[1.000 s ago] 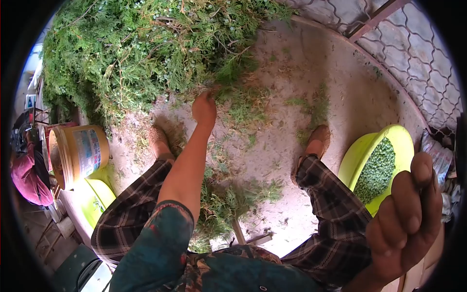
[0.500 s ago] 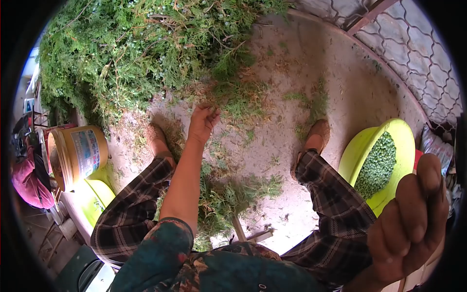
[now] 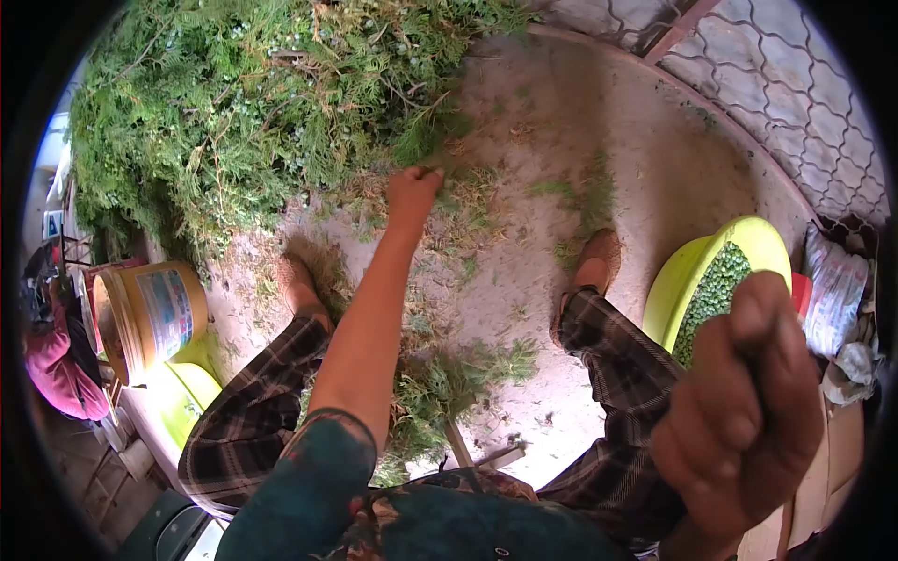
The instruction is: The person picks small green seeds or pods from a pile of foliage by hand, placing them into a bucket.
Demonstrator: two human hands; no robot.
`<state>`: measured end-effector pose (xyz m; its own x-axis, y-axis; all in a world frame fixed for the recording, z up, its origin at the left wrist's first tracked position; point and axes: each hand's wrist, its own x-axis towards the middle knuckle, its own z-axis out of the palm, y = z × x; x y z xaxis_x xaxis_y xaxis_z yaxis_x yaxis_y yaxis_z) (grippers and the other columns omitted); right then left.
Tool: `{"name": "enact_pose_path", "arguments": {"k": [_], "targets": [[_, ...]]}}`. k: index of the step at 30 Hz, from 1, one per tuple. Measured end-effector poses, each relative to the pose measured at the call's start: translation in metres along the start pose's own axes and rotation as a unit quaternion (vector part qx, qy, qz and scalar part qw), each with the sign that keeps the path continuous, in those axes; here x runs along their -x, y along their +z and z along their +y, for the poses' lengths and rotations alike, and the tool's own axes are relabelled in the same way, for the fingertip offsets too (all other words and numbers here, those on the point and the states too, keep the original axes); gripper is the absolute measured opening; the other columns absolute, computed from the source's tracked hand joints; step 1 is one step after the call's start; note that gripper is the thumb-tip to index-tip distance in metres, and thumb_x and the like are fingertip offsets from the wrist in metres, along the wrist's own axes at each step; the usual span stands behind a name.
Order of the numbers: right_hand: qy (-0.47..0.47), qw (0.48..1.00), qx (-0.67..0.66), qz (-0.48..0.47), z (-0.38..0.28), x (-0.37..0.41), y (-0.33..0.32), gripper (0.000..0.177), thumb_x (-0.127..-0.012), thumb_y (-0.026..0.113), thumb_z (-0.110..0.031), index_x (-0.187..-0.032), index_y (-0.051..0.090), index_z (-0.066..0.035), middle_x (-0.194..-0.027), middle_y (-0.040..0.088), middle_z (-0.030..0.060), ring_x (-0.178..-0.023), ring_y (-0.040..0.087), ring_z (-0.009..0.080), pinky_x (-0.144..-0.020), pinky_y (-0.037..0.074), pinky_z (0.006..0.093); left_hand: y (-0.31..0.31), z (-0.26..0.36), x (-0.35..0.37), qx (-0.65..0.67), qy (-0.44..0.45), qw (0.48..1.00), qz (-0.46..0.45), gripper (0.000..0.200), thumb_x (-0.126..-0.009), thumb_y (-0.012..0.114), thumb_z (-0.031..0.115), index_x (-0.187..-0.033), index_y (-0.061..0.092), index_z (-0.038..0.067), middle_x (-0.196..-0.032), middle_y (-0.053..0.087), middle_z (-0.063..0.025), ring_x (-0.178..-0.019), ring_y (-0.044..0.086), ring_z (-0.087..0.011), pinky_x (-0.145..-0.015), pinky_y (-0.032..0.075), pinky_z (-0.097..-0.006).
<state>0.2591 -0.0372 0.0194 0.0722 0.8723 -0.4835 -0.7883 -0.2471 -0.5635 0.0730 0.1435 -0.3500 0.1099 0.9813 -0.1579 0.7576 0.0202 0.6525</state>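
Two bare hands: left hand [image 3: 414, 192] curled with fingertips bunched, near the front edge of the branch heap [image 3: 271, 93]; right hand [image 3: 734, 411] raised close to camera, fingers folded, tips together; cannot tell whether either grips anything. One big heap, feathery scale-like green foliage, woody twigs, small pale berries, at the far left edge of the floor [image 3: 683, 178]. One smaller foliage clump [image 3: 430, 397] between the legs. Two lime-green plastic basins: right basin [image 3: 659, 290], rounded, near the floor's right edge, holding green berries [image 3: 716, 285], round, too many to count; left basin [image 3: 187, 397], partly hidden, beside one yellow cylindrical bucket [image 3: 168, 304] with a printed label. Two brown shoes on dusty floor, loose bits scattered. One crinkled plastic bag [image 3: 831, 290] far right.
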Motion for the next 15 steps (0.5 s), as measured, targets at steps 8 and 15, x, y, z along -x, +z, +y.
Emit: {"name": "enact_pose_path", "arguments": {"k": [8, 15], "targets": [[0.046, 0.995, 0.086, 0.029, 0.023, -0.021, 0.008, 0.02, -0.091, 0.055, -0.023, -0.094, 0.051, -0.003, -0.064, 0.048, -0.0004, -0.045, 0.038, 0.0039, -0.039, 0.03, 0.0182, -0.14, 0.115, 0.058, 0.565, -0.148, 0.795, -0.163, 0.027, -0.086, 0.063, 0.027, -0.072, 0.044, 0.014, -0.059, 0.04, 0.0043, -0.045, 0.031, -0.0038, -0.039, 0.02, -0.0195], [-0.083, 0.934, 0.347, -0.018, 0.048, -0.043, 0.004, 0.031, -0.088, 0.059, -0.023, -0.104, 0.052, 0.003, -0.067, 0.052, 0.0011, -0.056, 0.044, 0.0039, -0.048, 0.035, 0.0209, -0.205, 0.176, 0.108, 0.653, -0.146, 0.725, -0.163, 0.022, -0.087, 0.062, 0.024, -0.075, 0.047, 0.014, -0.06, 0.044, 0.0026, -0.043, 0.033, -0.0051, -0.038, 0.021, -0.0176]]}}
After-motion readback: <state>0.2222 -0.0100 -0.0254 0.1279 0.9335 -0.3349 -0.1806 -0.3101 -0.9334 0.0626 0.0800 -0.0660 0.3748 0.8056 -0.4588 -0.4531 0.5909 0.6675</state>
